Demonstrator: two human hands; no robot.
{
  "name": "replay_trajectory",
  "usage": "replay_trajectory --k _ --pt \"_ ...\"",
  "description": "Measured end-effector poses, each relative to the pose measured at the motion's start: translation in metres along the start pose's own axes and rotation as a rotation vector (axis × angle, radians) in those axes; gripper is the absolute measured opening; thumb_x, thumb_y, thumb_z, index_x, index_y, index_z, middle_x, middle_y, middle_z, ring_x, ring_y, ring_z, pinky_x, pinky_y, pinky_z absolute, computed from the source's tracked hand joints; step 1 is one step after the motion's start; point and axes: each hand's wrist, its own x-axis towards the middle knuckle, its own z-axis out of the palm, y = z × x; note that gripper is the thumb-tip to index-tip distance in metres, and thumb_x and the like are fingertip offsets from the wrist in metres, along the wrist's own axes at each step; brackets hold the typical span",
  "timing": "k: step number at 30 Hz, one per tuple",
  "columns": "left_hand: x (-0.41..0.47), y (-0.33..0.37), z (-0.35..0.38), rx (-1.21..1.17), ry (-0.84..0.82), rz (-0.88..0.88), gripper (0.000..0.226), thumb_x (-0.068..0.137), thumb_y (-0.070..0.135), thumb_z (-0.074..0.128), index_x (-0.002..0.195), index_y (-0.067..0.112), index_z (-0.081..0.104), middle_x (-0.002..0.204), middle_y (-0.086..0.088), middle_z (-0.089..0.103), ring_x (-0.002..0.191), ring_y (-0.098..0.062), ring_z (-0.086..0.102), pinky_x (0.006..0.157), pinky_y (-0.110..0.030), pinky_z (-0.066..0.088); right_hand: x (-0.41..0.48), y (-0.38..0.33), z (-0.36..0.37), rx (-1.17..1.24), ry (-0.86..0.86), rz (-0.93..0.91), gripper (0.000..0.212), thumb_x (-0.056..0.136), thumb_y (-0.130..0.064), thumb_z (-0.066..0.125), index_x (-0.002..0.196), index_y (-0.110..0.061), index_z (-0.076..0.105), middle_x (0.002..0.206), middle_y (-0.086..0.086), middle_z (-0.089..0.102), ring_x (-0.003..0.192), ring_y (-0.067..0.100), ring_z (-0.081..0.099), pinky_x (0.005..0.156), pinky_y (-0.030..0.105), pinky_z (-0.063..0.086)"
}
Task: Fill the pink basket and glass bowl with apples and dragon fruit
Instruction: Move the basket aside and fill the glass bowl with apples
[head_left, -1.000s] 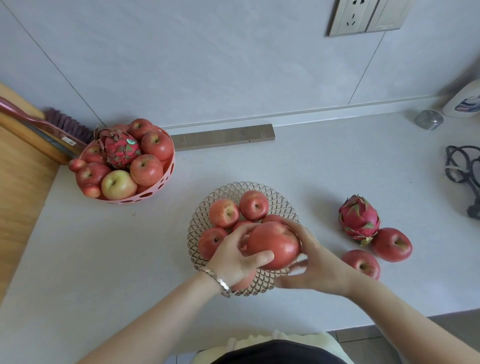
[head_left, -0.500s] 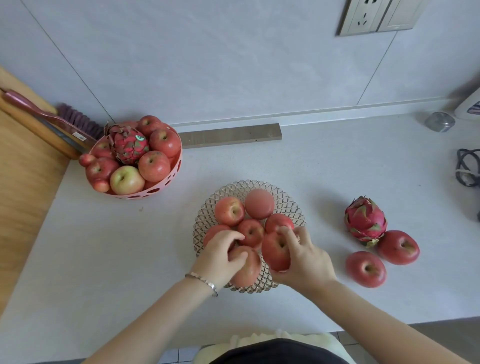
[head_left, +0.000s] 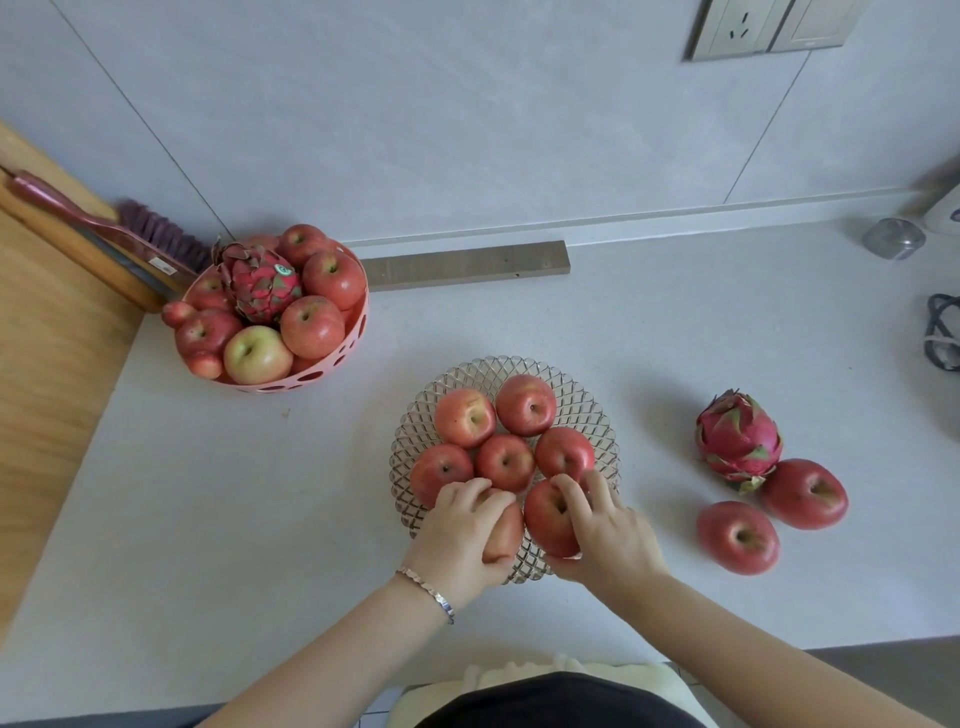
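Far left, a wooden board (head_left: 47, 364) meets the white countertop (head_left: 234, 519), with a brush (head_left: 104, 228) leaning at the wall. The pink basket (head_left: 332, 366) sits tight in that back corner, piled with apples and one dragon fruit (head_left: 262, 283), a small fruit hanging over its left rim. Lots of bare counter between it and the glass bowl (head_left: 597, 415) in the middle. Bowl's got seven apples; the left hand (head_left: 462, 540) is wrapped over the pale apple (head_left: 506, 532) at the near rim, and the right hand (head_left: 608, 535) grips a red apple (head_left: 548, 514) just beside it. Right of the bowl, past a gap, a loose dragon fruit (head_left: 737, 439) touches one of two loose apples (head_left: 804, 493), the other apple (head_left: 737, 538) nearer the front edge.
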Motion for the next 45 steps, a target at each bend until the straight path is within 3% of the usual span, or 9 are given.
replay_trajectory --k 2,6,11,14,19,25,31,37,45 --pt "0.000 0.001 0.003 -0.027 0.009 -0.011 0.060 0.077 0.035 0.063 0.132 0.026 0.040 0.138 0.003 0.033 0.124 -0.019 0.027 0.103 -0.022 0.027 0.001 0.003 0.004 0.002 0.073 -0.030 0.084 0.032 -0.044 0.089 0.105 -0.011 0.064 0.090 0.010 0.064 0.063 0.024 0.066 0.043 0.027 0.050" --pt "0.000 0.001 0.002 -0.029 -0.002 -0.019 0.061 0.077 0.034 0.063 0.133 0.025 0.039 0.140 0.003 0.032 0.126 -0.019 0.025 0.105 -0.021 0.024 0.007 0.010 0.003 0.009 0.005 -0.068 0.080 0.074 -0.060 0.057 0.140 -0.022 0.031 0.125 0.006 0.045 0.105 0.027 0.055 0.085 0.036 0.045" --pt "-0.001 0.004 0.003 0.052 -0.011 -0.043 0.065 0.079 0.036 0.062 0.137 0.025 0.036 0.145 0.001 0.030 0.128 -0.021 0.027 0.108 -0.024 0.025 0.007 0.000 0.009 -0.018 0.022 -0.026 0.075 0.080 -0.054 0.051 0.141 -0.017 0.029 0.127 0.015 0.046 0.105 0.033 0.056 0.090 0.039 0.043" --pt "-0.001 0.011 -0.002 0.203 0.030 0.051 0.071 0.048 0.036 0.085 0.113 0.017 0.064 0.117 -0.010 0.062 0.099 -0.029 0.060 0.080 -0.031 0.057 0.009 -0.001 0.012 -0.021 -0.002 0.011 0.075 0.081 -0.052 0.047 0.143 -0.021 0.018 0.133 0.013 0.038 0.113 0.030 0.049 0.096 0.037 0.038" --pt "-0.002 0.014 -0.004 0.356 0.088 0.105 0.066 0.027 0.034 0.086 0.089 0.017 0.074 0.090 -0.008 0.072 0.072 -0.025 0.068 0.051 -0.031 0.058 0.015 -0.004 0.003 -0.026 -0.067 0.026 0.072 0.076 -0.046 0.056 0.138 -0.024 0.025 0.128 0.010 0.040 0.110 0.029 0.051 0.092 0.036 0.041" --pt "0.007 0.016 -0.016 0.240 -0.003 0.022 0.055 0.080 0.052 0.055 0.127 0.025 0.047 0.132 0.004 0.047 0.115 -0.022 0.046 0.091 -0.033 0.042 0.005 0.036 -0.033 0.223 0.055 0.104 0.059 0.081 -0.056 0.052 0.131 -0.029 0.037 0.126 0.002 0.049 0.111 0.024 0.053 0.087 0.032 0.041" --pt "0.025 0.037 -0.036 -0.051 0.190 0.057 0.024 0.085 0.032 0.057 0.104 0.017 0.063 0.105 0.003 0.064 0.096 -0.018 0.058 0.082 -0.036 0.049 -0.016 0.110 -0.033 -0.149 -0.184 0.602 0.064 0.079 -0.048 0.059 0.133 -0.025 0.033 0.132 0.009 0.036 0.118 0.030 0.041 0.092 0.038 0.042" --pt "0.030 0.049 -0.038 -0.165 0.123 0.102 0.018 0.085 0.027 0.058 0.102 0.022 0.062 0.098 0.009 0.062 0.088 -0.007 0.059 0.076 -0.032 0.053 -0.033 0.122 -0.009 0.134 -0.158 0.651 0.076 0.067 -0.035 0.070 0.132 -0.022 0.032 0.115 0.009 0.041 0.102 0.031 0.053 0.074 0.033 0.049" --pt "0.029 0.073 -0.036 -0.312 -0.110 0.259 0.094 0.066 0.040 0.074 0.137 0.043 0.012 0.140 0.024 0.021 0.124 0.010 0.030 0.101 -0.017 0.039 -0.020 0.049 -0.071 0.771 0.106 0.344 0.061 0.057 -0.055 0.074 0.102 -0.031 0.039 0.089 -0.011 0.057 0.073 0.001 0.057 0.054 0.018 0.042"
